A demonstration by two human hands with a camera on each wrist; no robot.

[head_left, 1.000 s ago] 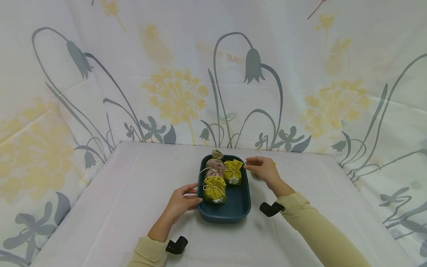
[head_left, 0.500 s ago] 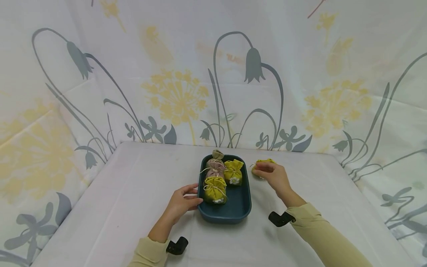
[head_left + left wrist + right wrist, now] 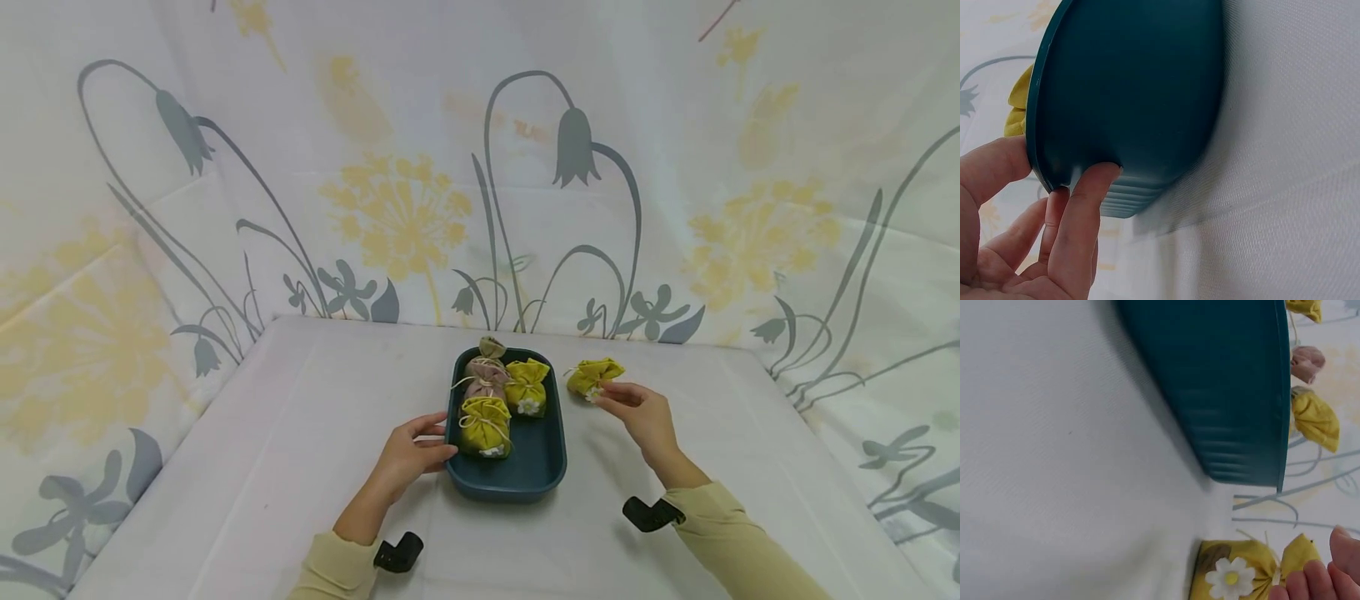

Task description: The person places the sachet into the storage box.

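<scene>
A dark teal tray (image 3: 510, 492) stands on the table with small drawstring pouches inside. My left hand (image 3: 408, 457) holds its left rim; in the left wrist view the thumb (image 3: 997, 165) lies at the rim and fingers (image 3: 1088, 206) touch the outer wall. Right of the tray, a yellow pouch (image 3: 588, 375) with a white flower lies on the table. My right hand (image 3: 641, 417) is at its near right side, fingertips close to the flower. In the right wrist view the thumb stands apart from the fingers beside the pouch's tied neck; contact cannot be made out.
Inside the tray are two yellow pouches, one in front (image 3: 483, 425) and one at the right (image 3: 527, 383), and a mauve pouch (image 3: 483, 377) behind. A brownish pouch top (image 3: 491, 346) rises at the back. A flower-printed cloth (image 3: 420, 167) hangs behind the white table (image 3: 322, 392).
My right hand has moved from beside the tray's right rim, rightward and nearer, past the yellow pouch, which now shows almost fully. The left hand and the tray have stayed in place.
</scene>
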